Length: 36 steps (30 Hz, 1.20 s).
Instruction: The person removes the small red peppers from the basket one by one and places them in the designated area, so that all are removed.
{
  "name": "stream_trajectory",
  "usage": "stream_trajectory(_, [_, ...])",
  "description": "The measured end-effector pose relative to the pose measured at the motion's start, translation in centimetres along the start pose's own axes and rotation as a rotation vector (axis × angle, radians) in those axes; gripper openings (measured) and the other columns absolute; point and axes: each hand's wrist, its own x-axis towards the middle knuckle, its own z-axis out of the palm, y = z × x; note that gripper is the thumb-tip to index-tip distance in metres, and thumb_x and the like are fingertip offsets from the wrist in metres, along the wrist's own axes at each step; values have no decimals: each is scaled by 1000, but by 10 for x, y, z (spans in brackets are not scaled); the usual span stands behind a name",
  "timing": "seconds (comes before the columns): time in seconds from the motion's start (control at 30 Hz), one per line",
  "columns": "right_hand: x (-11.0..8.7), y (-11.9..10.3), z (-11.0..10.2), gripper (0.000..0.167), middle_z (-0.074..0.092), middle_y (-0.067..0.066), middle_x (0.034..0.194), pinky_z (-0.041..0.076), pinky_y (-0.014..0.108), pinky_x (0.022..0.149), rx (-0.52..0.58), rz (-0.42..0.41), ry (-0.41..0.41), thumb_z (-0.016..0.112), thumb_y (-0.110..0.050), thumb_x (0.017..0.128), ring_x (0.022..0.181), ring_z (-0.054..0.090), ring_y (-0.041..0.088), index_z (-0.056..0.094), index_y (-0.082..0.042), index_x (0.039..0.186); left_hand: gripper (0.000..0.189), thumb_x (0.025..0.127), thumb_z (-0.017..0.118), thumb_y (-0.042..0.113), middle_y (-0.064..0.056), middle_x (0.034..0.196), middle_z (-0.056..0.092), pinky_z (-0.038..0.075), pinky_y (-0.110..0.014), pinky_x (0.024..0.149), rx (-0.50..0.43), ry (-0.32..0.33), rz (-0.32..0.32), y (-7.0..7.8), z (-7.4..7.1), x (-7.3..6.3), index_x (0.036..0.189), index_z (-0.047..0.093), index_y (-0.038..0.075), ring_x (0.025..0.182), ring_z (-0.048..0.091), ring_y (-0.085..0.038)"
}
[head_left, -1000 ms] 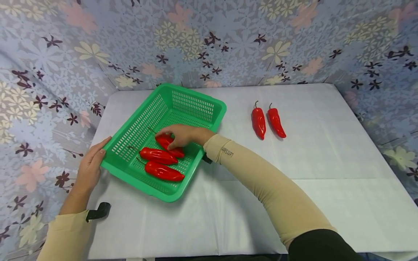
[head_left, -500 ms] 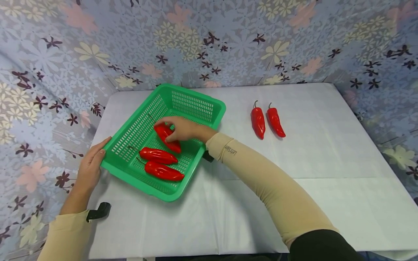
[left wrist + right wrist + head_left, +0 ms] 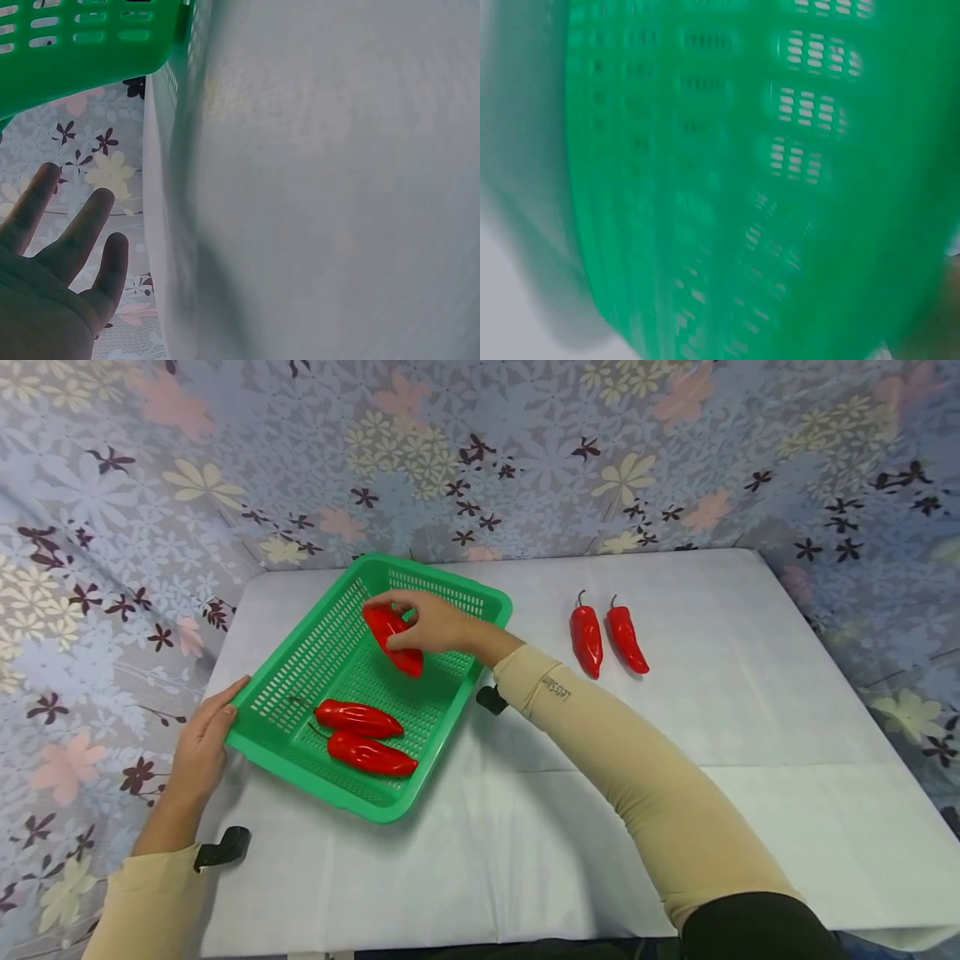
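My right hand (image 3: 435,625) grips a glossy red pepper (image 3: 390,639) between thumb and fingers, raised over the far part of the green plastic basket (image 3: 371,810). Its stem end is hidden by my fingers. Two more red peppers, an upper one (image 3: 360,718) and a lower one (image 3: 371,754), lie side by side on the basket floor. At the basket's left corner, my left hand (image 3: 202,747) touches the rim with its fingertips. In the left wrist view its fingers (image 3: 79,232) are straight and spread, just below the basket wall (image 3: 82,67).
Two red peppers, one left (image 3: 587,639) and one right (image 3: 627,639), lie to the right of the basket on a white-covered table (image 3: 735,693). A floral cloth (image 3: 525,452) hangs behind the table. The right wrist view is blurred and mostly filled by the basket's slotted wall (image 3: 742,187).
My right hand has lifted the pepper off the basket floor and carried it toward the far side. The two other peppers in the basket and my left hand have stayed in place.
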Motion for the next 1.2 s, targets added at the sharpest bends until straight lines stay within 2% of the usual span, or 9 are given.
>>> stream_trajectory(0.2, [-15,-1,-30,55,52,10,130,56,35,78,-12,6,72,66,-12,94,108,58,28,53,-21,147,43,110,35,17,-3,144,49,29,-17,99,-11,-2,-14,0,0,-1,150,50,9,122,42,1])
stream_trajectory(0.33, [-28,2,-54,55,50,10,134,56,36,79,-25,44,131,67,-14,94,108,58,27,54,-24,146,43,110,35,17,0,144,49,28,-18,99,-8,1,-14,0,0,0,149,50,9,121,42,2])
stream_trajectory(0.53, [-52,13,-87,56,48,8,137,56,39,81,19,118,171,68,-15,94,111,57,28,54,-29,146,43,110,35,17,2,141,49,28,-18,99,-1,6,-18,1,0,0,149,50,8,120,41,2])
stream_trajectory(0.73, [-84,31,-114,60,48,7,141,54,43,84,-78,258,253,68,-21,94,118,52,27,50,-36,149,43,110,36,17,7,141,49,28,-18,101,-19,-3,-8,0,-1,-1,150,50,9,123,41,2])
stream_trajectory(0.87, [-109,47,-132,61,45,8,146,52,46,88,-142,313,293,65,-23,95,125,46,28,47,-35,151,42,110,37,17,8,141,50,28,-16,100,-24,-2,5,-2,-1,-1,149,51,9,124,42,3])
stream_trajectory(1.2, [-174,76,-170,63,37,16,153,49,55,94,-123,453,400,65,-26,98,130,41,38,40,-30,156,43,109,36,15,11,140,49,28,-17,101,-33,1,5,-4,-1,1,149,51,10,124,42,2])
